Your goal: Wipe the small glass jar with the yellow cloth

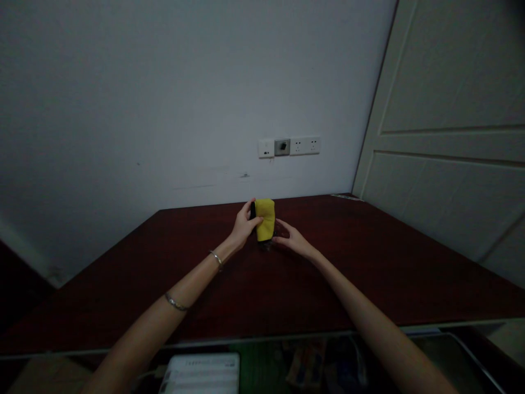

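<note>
A folded yellow cloth with black edging is held up over the dark red tabletop. My left hand grips its left side, the thumb lying across the yellow front and the fingers behind. Close to the cloth's lower right side is my right hand, with thumb and fingers apart; whether its fingertips touch the cloth I cannot tell. Something dark and shiny, too dim to name, shows just under the cloth's lower edge. Two metal bangles circle my left arm.
The dark red table reaches back to a white wall with a row of sockets. A pale panelled door stands at the right. Below the front edge lie a white power strip-like box and other dim items.
</note>
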